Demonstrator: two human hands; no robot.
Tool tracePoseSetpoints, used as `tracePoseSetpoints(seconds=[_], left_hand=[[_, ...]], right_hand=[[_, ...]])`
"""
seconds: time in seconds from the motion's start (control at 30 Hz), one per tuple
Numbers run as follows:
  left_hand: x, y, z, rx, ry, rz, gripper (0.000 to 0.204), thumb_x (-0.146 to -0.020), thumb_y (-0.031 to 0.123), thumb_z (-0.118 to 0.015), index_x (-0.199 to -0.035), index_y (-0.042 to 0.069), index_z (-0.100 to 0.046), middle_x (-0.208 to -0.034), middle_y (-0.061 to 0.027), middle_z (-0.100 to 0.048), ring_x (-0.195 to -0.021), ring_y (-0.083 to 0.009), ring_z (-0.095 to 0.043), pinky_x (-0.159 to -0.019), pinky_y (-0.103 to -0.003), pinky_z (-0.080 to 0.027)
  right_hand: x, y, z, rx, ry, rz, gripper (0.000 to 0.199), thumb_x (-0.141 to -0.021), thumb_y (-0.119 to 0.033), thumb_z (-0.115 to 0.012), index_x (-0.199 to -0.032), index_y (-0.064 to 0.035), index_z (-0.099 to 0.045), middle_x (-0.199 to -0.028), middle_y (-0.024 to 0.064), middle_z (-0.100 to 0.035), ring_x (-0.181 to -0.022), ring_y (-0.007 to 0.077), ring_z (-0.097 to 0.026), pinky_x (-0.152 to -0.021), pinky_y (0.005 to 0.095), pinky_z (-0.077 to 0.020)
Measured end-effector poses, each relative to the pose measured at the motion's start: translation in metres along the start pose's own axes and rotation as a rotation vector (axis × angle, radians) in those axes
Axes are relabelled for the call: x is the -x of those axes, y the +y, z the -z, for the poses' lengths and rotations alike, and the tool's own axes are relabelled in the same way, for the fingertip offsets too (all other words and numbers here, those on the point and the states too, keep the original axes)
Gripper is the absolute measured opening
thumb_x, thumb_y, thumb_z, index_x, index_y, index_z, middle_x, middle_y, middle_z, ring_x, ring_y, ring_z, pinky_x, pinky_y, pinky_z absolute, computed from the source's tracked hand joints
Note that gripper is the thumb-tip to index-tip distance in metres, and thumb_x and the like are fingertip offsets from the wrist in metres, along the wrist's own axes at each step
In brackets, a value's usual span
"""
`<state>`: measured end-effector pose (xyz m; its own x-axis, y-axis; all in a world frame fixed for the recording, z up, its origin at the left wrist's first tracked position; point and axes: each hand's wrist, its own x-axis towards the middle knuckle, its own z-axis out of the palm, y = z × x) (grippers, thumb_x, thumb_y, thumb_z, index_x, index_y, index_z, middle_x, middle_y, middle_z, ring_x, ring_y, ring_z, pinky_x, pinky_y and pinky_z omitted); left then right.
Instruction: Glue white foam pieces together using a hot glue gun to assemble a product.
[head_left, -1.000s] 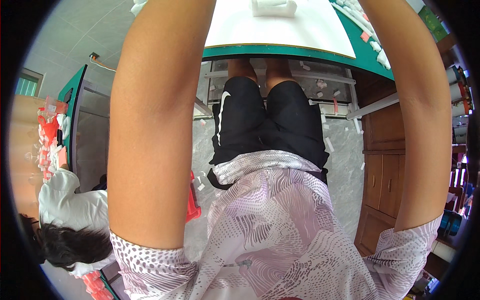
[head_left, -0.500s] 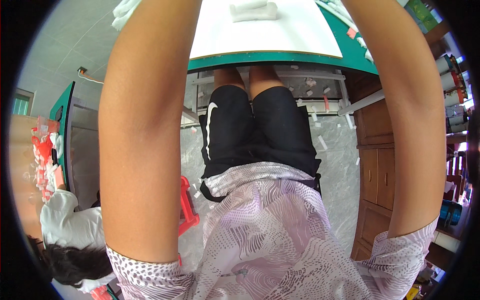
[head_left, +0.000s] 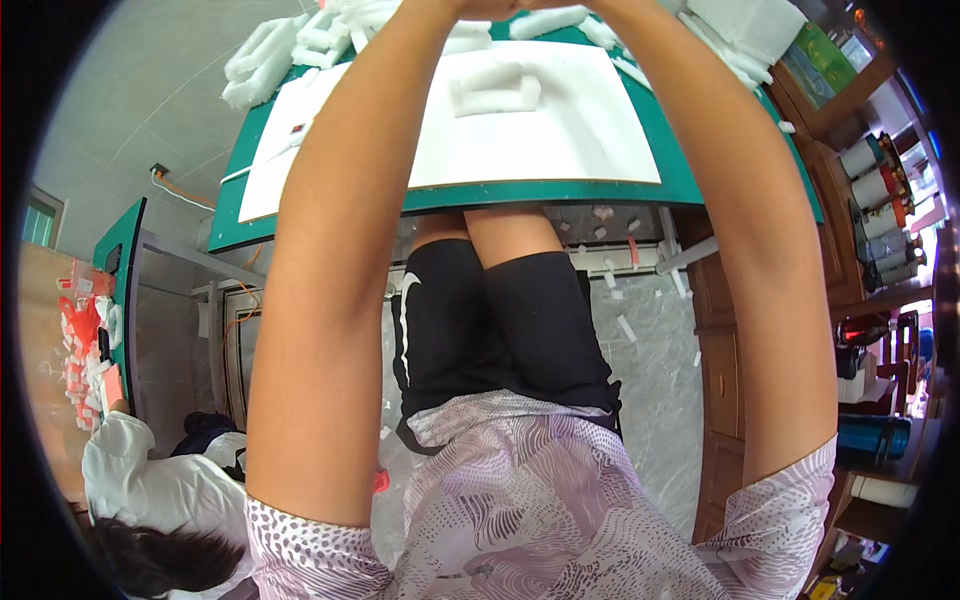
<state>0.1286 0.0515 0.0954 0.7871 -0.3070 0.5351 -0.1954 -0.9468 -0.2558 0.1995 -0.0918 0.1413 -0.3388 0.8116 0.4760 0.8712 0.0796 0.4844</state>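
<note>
You are stretching both forearms up over the green table (head_left: 700,180); your hands are meeting at the top edge, mostly cut off, so their grip cannot be told. Nearest below them, a white foam piece (head_left: 495,90) is lying on the white sheet (head_left: 560,140), flat, within easy reach.

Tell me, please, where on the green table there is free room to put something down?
The white sheet is bare right of and below the white foam block. The green table shows a bare strip beside the sheet's right edge. The far edge is crowded with foam pieces.
</note>
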Motion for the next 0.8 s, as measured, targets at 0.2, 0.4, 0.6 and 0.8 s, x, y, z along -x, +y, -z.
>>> tracePoseSetpoints(seconds=[0.2,0.4,0.6,0.8], left_hand=[[0.038,-0.02,-0.001,-0.243,-0.127,0.015,0.03,-0.08,0.017,-0.059,-0.108,0.008,-0.066,-0.114,-0.0166,-0.067,-0.111,-0.0308,-0.06,-0.098,-0.041,-0.045],[0.059,0.009,0.026,-0.147,-0.215,0.292,0.022,-0.078,0.006,-0.055,-0.092,0.007,-0.071,-0.099,-0.016,-0.07,-0.095,-0.0331,-0.065,-0.082,-0.043,-0.051],[0.114,0.027,0.074,0.223,-0.012,0.39,0.034,-0.085,0.008,-0.059,-0.119,0.002,-0.061,-0.122,-0.0196,-0.061,-0.115,-0.0342,-0.056,-0.096,-0.04,-0.046],[0.242,0.018,0.094,0.32,-0.134,0.834,0.046,-0.08,-0.003,-0.054,-0.126,0.003,-0.056,-0.126,-0.0185,-0.058,-0.118,-0.0347,-0.055,-0.103,-0.04,-0.042]], right_hand=[[-0.028,-0.012,-0.028,-0.149,0.056,0.034,0.055,-0.068,-0.018,-0.077,-0.117,-0.0096,-0.053,-0.094,0.0176,-0.062,-0.088,0.0357,-0.065,-0.072,0.0437,-0.0529],[-0.036,-0.018,-0.064,-0.298,0.142,0.125,0.072,-0.06,-0.003,-0.074,-0.128,-0.0142,-0.054,-0.117,0.0115,-0.059,-0.108,0.033,-0.058,-0.088,0.0396,-0.0504],[-0.014,-0.034,-0.058,-0.532,0.241,-0.128,0.043,-0.076,-0.01,-0.063,-0.119,-0.0087,-0.058,-0.102,0.0127,-0.06,-0.096,0.033,-0.06,-0.083,0.0392,-0.0503],[0.041,-0.016,-0.104,-0.896,-0.202,-0.331,0.028,-0.083,-0.01,-0.061,-0.111,-0.0062,-0.065,-0.107,0.0134,-0.066,-0.099,0.0276,-0.061,-0.085,0.0365,-0.0493]])
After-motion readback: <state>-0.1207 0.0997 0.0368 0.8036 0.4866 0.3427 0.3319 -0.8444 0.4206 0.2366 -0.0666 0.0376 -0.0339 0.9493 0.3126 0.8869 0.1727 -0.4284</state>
